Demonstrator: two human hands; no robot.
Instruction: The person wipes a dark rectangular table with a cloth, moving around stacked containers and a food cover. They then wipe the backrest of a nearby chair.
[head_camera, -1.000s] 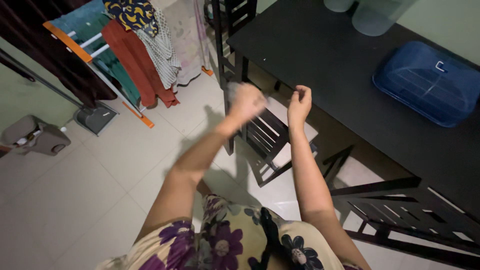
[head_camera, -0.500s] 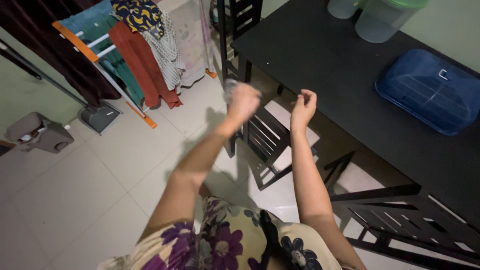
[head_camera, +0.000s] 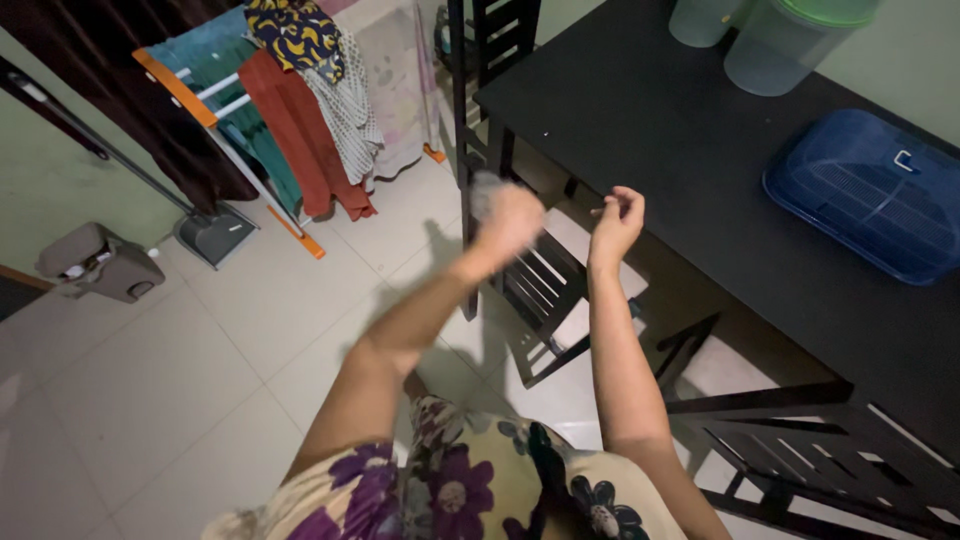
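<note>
Left hand (head_camera: 508, 218) raised above chair (head_camera: 540, 285), fingers closed on blurred grey item (head_camera: 485, 190); kind cannot be told. Right hand (head_camera: 618, 215) raised near table (head_camera: 680, 170) edge, fingertips pinched together, nothing visibly held. Item held in air, left of table.

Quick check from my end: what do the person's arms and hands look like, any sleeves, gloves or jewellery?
Both arms are bare up to the frame edge, no sleeves showing. The left hand and right hand wear no gloves; no watch or rings visible, though the left is blurred. Below them is a floral garment, cream with purple flowers.
</note>
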